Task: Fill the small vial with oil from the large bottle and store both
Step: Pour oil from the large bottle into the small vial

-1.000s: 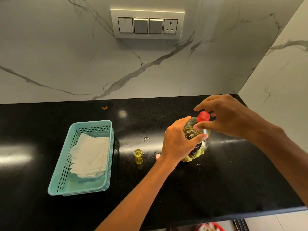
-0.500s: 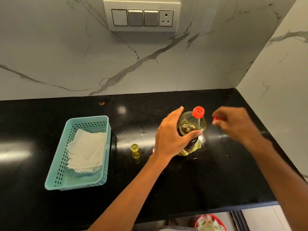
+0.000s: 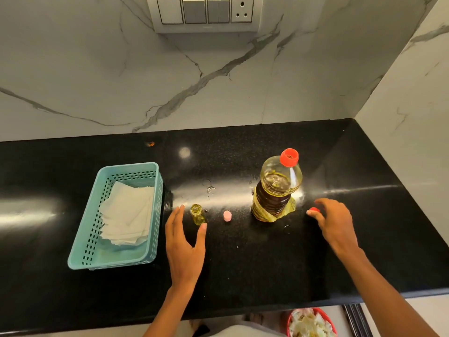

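The large oil bottle point(image 3: 277, 190) stands upright on the black counter point(image 3: 243, 263), right of centre, with a red top point(image 3: 289, 157) still on its neck. To its right, my right hand point(image 3: 335, 224) rests low on the counter and pinches a small red cap point(image 3: 315, 210) at its fingertips. The small vial point(image 3: 197, 214) stands uncapped with yellow oil in it. My left hand point(image 3: 184, 242) is open around the vial, fingers to its left and thumb to its right, not gripping it. A pink cap point(image 3: 227, 216) lies between vial and bottle.
A teal perforated basket point(image 3: 85, 251) holding white paper sheets sits at the left of the counter. Small droplets point(image 3: 210, 189) lie behind the vial. Marble walls close the back and right side. Below the counter's front edge a red bin point(image 3: 311, 322) shows.
My left hand let go of the large bottle and moved left to the vial. My right hand carried the red cap from the bottle's top down to the counter on the right.
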The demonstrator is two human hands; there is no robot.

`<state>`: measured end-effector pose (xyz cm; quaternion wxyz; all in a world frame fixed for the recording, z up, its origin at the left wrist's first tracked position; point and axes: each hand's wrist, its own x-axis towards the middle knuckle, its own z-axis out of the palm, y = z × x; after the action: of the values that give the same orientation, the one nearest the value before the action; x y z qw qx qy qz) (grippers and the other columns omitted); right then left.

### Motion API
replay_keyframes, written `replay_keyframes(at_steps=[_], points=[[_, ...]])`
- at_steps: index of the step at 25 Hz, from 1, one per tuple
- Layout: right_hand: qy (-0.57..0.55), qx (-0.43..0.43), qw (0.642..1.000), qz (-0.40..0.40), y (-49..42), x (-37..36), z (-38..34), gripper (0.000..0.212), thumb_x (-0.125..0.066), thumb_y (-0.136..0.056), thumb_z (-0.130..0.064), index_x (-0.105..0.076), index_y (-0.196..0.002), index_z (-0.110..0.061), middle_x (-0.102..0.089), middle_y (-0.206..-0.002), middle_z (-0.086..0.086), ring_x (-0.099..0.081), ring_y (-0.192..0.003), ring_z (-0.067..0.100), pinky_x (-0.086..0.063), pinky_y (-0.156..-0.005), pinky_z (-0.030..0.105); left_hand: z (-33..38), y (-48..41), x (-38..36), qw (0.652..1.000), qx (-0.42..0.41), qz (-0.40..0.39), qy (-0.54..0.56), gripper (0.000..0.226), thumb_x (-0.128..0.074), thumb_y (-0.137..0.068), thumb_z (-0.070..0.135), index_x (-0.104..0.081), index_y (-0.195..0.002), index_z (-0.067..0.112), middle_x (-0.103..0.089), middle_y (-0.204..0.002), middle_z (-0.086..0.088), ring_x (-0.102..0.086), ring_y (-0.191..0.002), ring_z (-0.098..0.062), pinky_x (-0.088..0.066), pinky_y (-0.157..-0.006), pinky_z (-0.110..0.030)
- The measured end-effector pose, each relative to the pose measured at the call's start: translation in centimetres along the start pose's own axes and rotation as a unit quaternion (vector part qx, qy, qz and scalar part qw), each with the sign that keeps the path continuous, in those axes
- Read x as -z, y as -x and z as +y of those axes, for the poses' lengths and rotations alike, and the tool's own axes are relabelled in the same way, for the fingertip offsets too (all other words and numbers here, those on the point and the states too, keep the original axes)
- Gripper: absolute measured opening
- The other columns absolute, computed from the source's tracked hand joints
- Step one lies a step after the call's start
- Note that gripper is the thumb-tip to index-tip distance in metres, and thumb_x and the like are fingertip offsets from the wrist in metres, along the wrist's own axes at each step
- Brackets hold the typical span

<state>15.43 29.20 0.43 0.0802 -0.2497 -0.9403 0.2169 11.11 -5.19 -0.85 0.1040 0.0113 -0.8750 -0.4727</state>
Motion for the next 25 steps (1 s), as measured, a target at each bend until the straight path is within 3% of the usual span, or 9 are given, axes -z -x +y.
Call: replay_keyframes(at_steps=[3,7,10,13,17,19,21,25], points=[[-0.161,-0.006,0.985,0.070,1.6,1.0,-2.3,0.054,-0.076,-0.079,-0.038,-0.062,-0.124,-0.011,-0.066,-0.119,0.006,-0.061,-0.107,0.019,-0.051,-0.090,0.034,-0.6,-0.6,-0.4,0.996,0.072,-0.016,0.041,0.077,-0.076,-0.086,0.028,-0.036,-0.152,0.023,-0.040,-0.155,-0.002,-0.042,-0.140,-0.020,-0.043,-0.112,-0.041],[-0.317,0.055,0.947,0.028,2.3,0.9,-8.1,0.080,-0.086,-0.066,-0.041,-0.052,-0.135,-0.019,-0.062,-0.126,-0.006,-0.059,-0.114,0.004,-0.048,-0.093,0.021,-0.6,-1.7,-1.1,0.988,0.127,-0.035,0.076,0.082,-0.082,-0.081,0.019,-0.039,-0.151,0.021,-0.051,-0.147,-0.004,-0.049,-0.133,-0.014,-0.039,-0.109,-0.029],[-0.340,0.053,0.936,0.066,1.8,-0.6,-11.1,0.077,-0.087,-0.061,-0.044,-0.053,-0.127,-0.021,-0.065,-0.116,-0.007,-0.061,-0.107,0.001,-0.045,-0.087,0.007,-0.6,-2.4,-1.5,0.986,0.136,-0.039,0.084,0.068,-0.083,-0.079,0.013,-0.053,-0.140,0.021,-0.063,-0.132,0.002,-0.056,-0.122,-0.007,-0.043,-0.109,-0.030],[-0.376,0.026,0.916,0.139,1.5,-1.9,-12.5,0.070,-0.089,-0.065,-0.033,-0.049,-0.122,-0.026,-0.064,-0.112,-0.005,-0.062,-0.101,0.002,-0.047,-0.085,0.006,-0.1,-3.0,-1.7,0.987,0.131,-0.028,0.084,0.043,-0.081,-0.081,0.012,-0.064,-0.118,0.029,-0.067,-0.112,0.011,-0.061,-0.110,-0.005,-0.050,-0.105,-0.037],[-0.381,0.044,0.908,0.170,0.6,-2.7,-12.5,0.065,-0.087,-0.067,-0.028,-0.054,-0.120,-0.011,-0.067,-0.109,0.002,-0.065,-0.098,0.005,-0.051,-0.085,0.013,0.9,-4.3,-2.2,0.984,0.124,-0.038,0.121,0.038,-0.081,-0.081,0.014,-0.062,-0.104,0.037,-0.067,-0.100,0.020,-0.067,-0.108,-0.009,-0.053,-0.098,-0.028],[-0.359,0.076,0.915,0.165,-0.3,-2.2,-12.4,0.061,-0.087,-0.066,-0.028,-0.055,-0.115,-0.013,-0.067,-0.106,-0.001,-0.064,-0.093,0.002,-0.049,-0.083,0.010,2.3,-5.4,-2.1,0.984,0.099,-0.037,0.141,0.038,-0.082,-0.081,0.016,-0.061,-0.105,0.039,-0.067,-0.100,0.020,-0.068,-0.104,-0.004,-0.056,-0.092,-0.024],[-0.306,0.129,0.933,0.139,-1.2,-0.8,-12.4,0.065,-0.091,-0.061,-0.025,-0.053,-0.114,-0.020,-0.063,-0.102,-0.007,-0.061,-0.086,0.002,-0.047,-0.079,0.008,4.5,-6.4,-1.5,0.987,0.039,-0.041,0.153,0.037,-0.082,-0.081,0.018,-0.062,-0.105,0.039,-0.069,-0.101,0.014,-0.068,-0.098,0.000,-0.059,-0.085,-0.022],[-0.140,0.268,0.950,0.074,-2.8,3.8,-12.2,0.075,-0.093,-0.054,-0.030,-0.056,-0.117,-0.013,-0.065,-0.099,-0.002,-0.063,-0.081,0.015,-0.054,-0.070,0.025,8.8,-7.4,0.2,0.981,-0.075,-0.051,0.172,0.040,-0.083,-0.080,0.018,-0.064,-0.106,0.040,-0.070,-0.102,0.009,-0.068,-0.094,-0.003,-0.055,-0.078,-0.013]])
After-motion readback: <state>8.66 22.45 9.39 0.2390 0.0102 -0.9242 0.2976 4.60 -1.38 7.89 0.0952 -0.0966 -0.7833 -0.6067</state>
